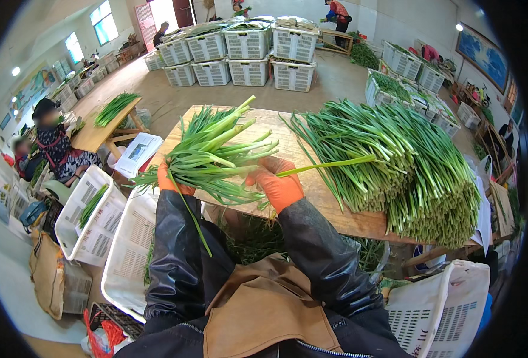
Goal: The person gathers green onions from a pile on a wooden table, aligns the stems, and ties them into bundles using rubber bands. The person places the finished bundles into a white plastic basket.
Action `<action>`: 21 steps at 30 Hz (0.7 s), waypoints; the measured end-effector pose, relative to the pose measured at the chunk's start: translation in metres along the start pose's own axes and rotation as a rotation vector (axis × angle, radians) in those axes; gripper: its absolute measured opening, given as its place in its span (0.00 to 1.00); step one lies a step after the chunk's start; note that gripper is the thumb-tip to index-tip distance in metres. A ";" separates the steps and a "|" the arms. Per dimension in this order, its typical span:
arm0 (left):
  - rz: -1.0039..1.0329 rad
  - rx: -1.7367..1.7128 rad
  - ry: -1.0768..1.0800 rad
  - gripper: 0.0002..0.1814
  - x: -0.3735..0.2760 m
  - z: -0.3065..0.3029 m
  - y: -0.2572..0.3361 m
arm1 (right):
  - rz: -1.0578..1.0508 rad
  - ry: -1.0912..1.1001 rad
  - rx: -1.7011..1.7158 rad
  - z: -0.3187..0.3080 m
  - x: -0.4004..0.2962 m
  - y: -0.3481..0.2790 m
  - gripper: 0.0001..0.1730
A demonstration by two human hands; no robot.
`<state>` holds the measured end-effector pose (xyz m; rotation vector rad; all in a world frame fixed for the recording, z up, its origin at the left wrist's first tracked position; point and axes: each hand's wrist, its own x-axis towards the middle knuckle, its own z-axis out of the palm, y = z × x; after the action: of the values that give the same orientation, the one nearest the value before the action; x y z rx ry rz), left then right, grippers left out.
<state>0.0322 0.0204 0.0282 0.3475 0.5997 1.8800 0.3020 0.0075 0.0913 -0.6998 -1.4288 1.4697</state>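
My left hand (173, 179), in an orange glove, is closed around a loose bunch of long green leafy stalks (214, 147), their pale stem ends pointing up and right. My right hand (278, 179), gloved in orange too, pinches a single yellow-green leaf (326, 164) that sticks out to the right; its fingertips are close to the bunch's stems and partly blurred. Both hands are above the wooden table (255, 121). To the right, a large heap of green leafy stalks (380, 156) lies with its cut ends towards me.
White plastic crates (127, 250) stand at my left, another (442, 304) at my right. Green trimmings (259, 241) lie below the table edge. Stacked filled crates (248, 44) stand beyond the table. A person (60, 138) sits by a smaller wooden table (96, 134) at the left.
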 end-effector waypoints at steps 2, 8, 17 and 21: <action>0.006 0.006 0.017 0.25 0.006 -0.004 -0.001 | -0.019 -0.004 -0.047 -0.005 -0.002 0.008 0.16; 0.032 -0.035 -0.099 0.26 0.023 -0.023 -0.004 | 0.055 -0.024 -0.011 -0.023 -0.013 0.021 0.16; 0.114 0.016 -0.094 0.23 0.036 -0.025 0.015 | -0.067 -0.273 0.105 -0.106 -0.068 0.001 0.14; 0.127 0.008 -0.070 0.22 0.034 -0.019 0.018 | -0.022 -0.389 -0.224 -0.121 -0.087 -0.033 0.13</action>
<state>-0.0040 0.0422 0.0211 0.4637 0.5490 1.9782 0.4514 -0.0225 0.0865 -0.5482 -1.9140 1.4977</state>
